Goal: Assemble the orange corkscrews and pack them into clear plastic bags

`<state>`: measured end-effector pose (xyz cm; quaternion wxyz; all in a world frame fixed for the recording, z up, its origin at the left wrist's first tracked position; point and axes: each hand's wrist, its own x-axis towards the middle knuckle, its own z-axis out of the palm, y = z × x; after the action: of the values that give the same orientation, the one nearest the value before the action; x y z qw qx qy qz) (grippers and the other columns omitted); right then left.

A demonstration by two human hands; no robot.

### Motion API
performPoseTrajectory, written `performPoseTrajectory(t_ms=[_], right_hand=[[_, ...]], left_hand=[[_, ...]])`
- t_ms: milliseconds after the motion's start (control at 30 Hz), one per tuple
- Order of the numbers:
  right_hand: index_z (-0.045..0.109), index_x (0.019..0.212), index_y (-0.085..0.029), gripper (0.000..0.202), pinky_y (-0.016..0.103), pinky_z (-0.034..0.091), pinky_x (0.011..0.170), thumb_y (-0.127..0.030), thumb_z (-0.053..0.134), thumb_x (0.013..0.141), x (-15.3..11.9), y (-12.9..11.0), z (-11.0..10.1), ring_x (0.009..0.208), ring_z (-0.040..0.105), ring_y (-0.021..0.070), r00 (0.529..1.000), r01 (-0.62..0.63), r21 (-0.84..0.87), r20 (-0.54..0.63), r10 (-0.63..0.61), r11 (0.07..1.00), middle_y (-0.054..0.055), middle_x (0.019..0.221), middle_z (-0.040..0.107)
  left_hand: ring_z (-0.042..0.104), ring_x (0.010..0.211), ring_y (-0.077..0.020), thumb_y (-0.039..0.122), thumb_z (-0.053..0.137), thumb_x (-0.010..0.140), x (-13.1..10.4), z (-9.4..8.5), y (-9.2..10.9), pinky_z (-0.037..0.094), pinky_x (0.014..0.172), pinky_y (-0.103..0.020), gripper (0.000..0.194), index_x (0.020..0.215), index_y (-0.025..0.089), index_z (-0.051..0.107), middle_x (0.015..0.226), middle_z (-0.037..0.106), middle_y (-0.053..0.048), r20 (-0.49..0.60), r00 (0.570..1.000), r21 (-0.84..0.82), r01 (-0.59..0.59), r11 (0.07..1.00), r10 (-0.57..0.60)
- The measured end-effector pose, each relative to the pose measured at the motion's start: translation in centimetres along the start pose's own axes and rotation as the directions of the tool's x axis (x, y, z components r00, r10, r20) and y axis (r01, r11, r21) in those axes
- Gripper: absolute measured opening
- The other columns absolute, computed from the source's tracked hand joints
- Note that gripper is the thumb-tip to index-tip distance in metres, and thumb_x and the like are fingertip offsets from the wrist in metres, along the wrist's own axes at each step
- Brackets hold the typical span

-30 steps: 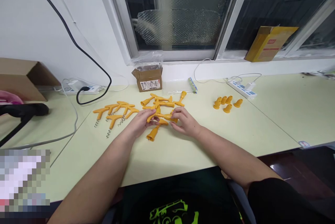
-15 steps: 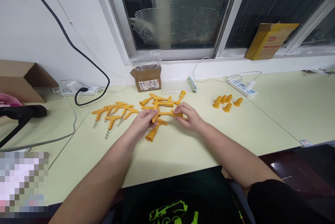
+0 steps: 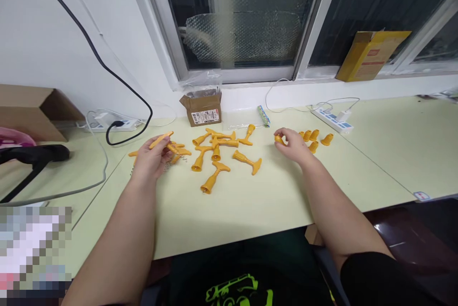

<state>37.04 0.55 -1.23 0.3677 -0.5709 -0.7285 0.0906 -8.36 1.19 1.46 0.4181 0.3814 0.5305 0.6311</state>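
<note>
My left hand is closed on a yellow T-shaped corkscrew handle, above the pile of yellow corkscrew handles at the left; its metal spiral is hidden. In my right hand a yellow bell-shaped cap is pinched, just left of several similar caps standing on the table. Between the hands lie several yellow corkscrews joined to caps, among them one at the front and one at the right.
Behind them stand a small open carton and a clear plastic bag. Power strips lie at the back left and back right. A black object and a larger carton are at the left.
The joined corkscrew held between both hands now lies on the table. My left hand has moved left and taken a handle; my right hand has moved right and taken a cap.
</note>
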Motion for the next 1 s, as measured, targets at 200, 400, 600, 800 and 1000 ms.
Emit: performPoseTrajectory(t_ms=[200, 400, 600, 800, 1000], right_hand=[[0.064, 0.077, -0.019, 0.01, 0.038, 0.048, 0.075, -0.019, 0.069, 0.068, -0.7, 2.7, -3.8, 0.078, 0.062, 0.0221, 0.868, -0.488, -0.103, 0.05, 0.494, 0.867, 0.006, 0.083, 0.069], [0.062, 0.075, -0.02, 0.017, 0.039, 0.045, 0.071, -0.017, 0.077, 0.068, -0.9, 3.3, -5.4, 0.078, 0.059, 0.0212, 0.748, -0.653, -0.206, -0.025, 0.663, 0.729, 0.01, 0.091, 0.063], [0.06, 0.096, -0.02, 0.026, 0.039, 0.045, 0.072, -0.028, 0.075, 0.076, -0.9, 3.0, -3.9, 0.082, 0.057, 0.02, 0.859, -0.468, -0.109, -0.291, 0.422, 0.877, 0.014, 0.112, 0.055], [0.067, 0.102, -0.021, 0.022, 0.034, 0.047, 0.073, -0.034, 0.069, 0.085, -0.5, 0.7, -0.2, 0.074, 0.057, 0.0183, 0.995, -0.088, -0.038, 0.039, 0.09, 0.995, 0.004, 0.09, 0.062], [0.075, 0.105, -0.022, 0.042, 0.035, 0.054, 0.08, -0.046, 0.086, 0.072, -1.5, -2.8, 4.1, 0.088, 0.064, 0.0215, 0.887, 0.113, 0.159, 0.429, -0.172, 0.981, 0.006, 0.101, 0.065]], left_hand=[[0.063, 0.068, -0.0179, 0.041, 0.087, 0.069, 1.3, -3.1, -0.8, 0.046, 0.061, -0.029, 0.053, 0.109, 0.02, 0.06, 0.078, 0.067, 0.0, -0.204, 0.955, 0.567, -0.064, 0.821, 0.216], [0.06, 0.078, -0.0218, 0.043, 0.085, 0.072, 1.9, -4.8, -0.6, 0.045, 0.078, -0.038, 0.05, 0.106, 0.018, 0.06, 0.08, 0.059, 0.001, -0.221, 0.957, 0.778, 0.055, 0.625, 0.191], [0.06, 0.095, -0.0224, 0.039, 0.086, 0.072, 1.6, -5.1, -0.6, 0.048, 0.098, -0.046, 0.069, 0.127, 0.019, 0.049, 0.126, 0.042, -0.009, -0.192, 0.9, 0.789, -0.095, 0.607, 0.391], [0.059, 0.11, -0.0339, 0.03, 0.08, 0.073, 2.7, -5.3, -1.8, 0.045, 0.104, -0.052, 0.045, 0.111, 0.017, 0.062, 0.117, 0.051, -0.013, -0.078, 0.959, 0.886, -0.058, 0.46, 0.271], [0.056, 0.121, -0.0359, 0.03, 0.073, 0.075, 2.4, -4.0, -2.1, 0.043, 0.109, -0.05, 0.038, 0.111, 0.02, 0.065, 0.124, 0.055, -0.015, 0.017, 0.959, 0.899, -0.138, 0.415, 0.282]])
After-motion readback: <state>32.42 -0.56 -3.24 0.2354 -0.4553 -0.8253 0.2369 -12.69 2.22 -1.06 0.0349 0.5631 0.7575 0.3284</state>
